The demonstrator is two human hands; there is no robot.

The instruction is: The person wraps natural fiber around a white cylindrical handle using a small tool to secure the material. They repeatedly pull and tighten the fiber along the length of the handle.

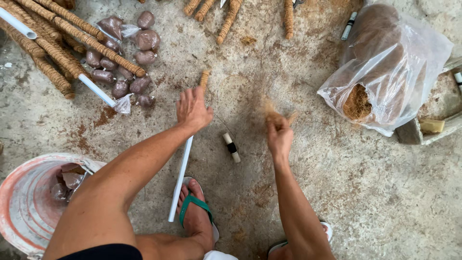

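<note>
The left hand point(193, 110) is closed around a white pipe point(181, 178), its fingers curled over it where the coir wrapping starts; the wrapped tip point(205, 78) pokes out on the far side, and the bare pipe runs back near to a foot in a green sandal point(196, 212). Just to the right, the right hand point(279, 135) pinches a tuft of brown coir fibre point(274, 110) between pressed-together fingertips. Between the two hands a single spool of thread point(231, 147) lies on the concrete floor point(365, 192).

Far right sits one clear plastic bag point(394, 72) stuffed with coir. Far left is a heap of finished coir-wrapped poles point(57, 38), too overlapped to count, with roughly a dozen small brown-filled packets point(139, 53) beside them. Four more wrapped poles point(231, 14) lie along the far edge. Near left stands one round white-and-red bucket point(24, 202) holding a few packets.
</note>
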